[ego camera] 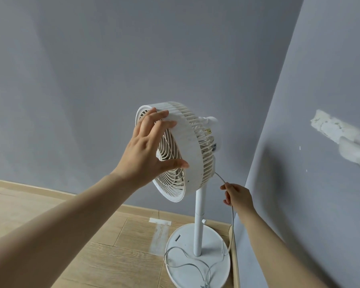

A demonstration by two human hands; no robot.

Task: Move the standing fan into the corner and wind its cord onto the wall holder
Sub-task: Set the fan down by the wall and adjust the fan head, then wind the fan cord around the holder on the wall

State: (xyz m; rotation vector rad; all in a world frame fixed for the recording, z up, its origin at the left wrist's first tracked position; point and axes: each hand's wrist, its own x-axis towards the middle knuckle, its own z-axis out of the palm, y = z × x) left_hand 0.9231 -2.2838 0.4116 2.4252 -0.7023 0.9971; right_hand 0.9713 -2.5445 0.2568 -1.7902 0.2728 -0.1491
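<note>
Presently, two grey-blue walls are seen meeting in a corner: the back wall and the right wall; a wood-pattern floor is edged by a pale skirting board.

The standing fan is found upright in that corner; its round white base is set on the floor just beside the right-hand skirting, and its white pole rises to a head turned to the left, away from the right wall.

The left hand is placed on the front of the fan head; the fingers are curled over the upper rim and the thumb is pressed against the lower grille, so the head is gripped.

A rough white patch, with something wrapped and pipe-like in it, is noted on the right wall, well above the base; what it is cannot be told.

The right hand is held between the pole and the right wall; the cord is pinched in its fingers.

The cord is traced from the back of the fan head, through that hand, down close to the wall; loose loops are lying across the base and run off the bottom edge of the view.

A pale strip of tape is recorded on the floor left of the base; a small knob is fitted on the pole.
</note>
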